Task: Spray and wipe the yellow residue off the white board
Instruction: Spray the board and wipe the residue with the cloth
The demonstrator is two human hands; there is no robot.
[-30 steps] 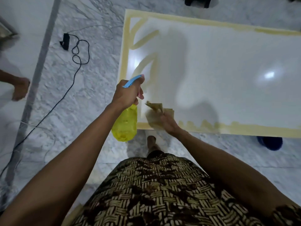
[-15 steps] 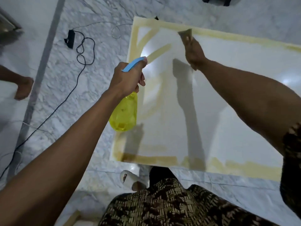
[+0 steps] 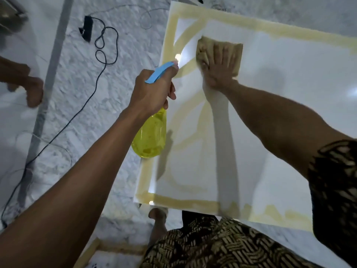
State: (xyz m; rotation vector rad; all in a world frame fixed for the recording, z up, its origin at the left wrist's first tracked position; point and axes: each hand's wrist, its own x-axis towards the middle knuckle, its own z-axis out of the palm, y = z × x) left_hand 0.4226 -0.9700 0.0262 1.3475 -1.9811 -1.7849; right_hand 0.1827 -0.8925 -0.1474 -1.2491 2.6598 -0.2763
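Surface: board (image 3: 270,117) on marble floor (image 3: 119,45) | right hand (image 3: 222,68) flat on cloth (image 3: 204,53), 12 o'clock | left hand (image 3: 152,93) grips bottle (image 3: 151,138), 9 o'clock | residue (image 3: 185,201) edges, blurred, possibly wet

R hand (image 3: 220,74) flat on cloth (image 3: 238,53); L hand (image 3: 152,91) grips spray bottle (image 3: 150,138).

Yellow bottle (image 3: 149,139), tan cloth (image 3: 202,53)

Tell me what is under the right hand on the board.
A tan cloth lies flat under the right hand, pressed against the white board; its edges show around the fingers. Whether yellow residue lies beneath the cloth cannot be seen.
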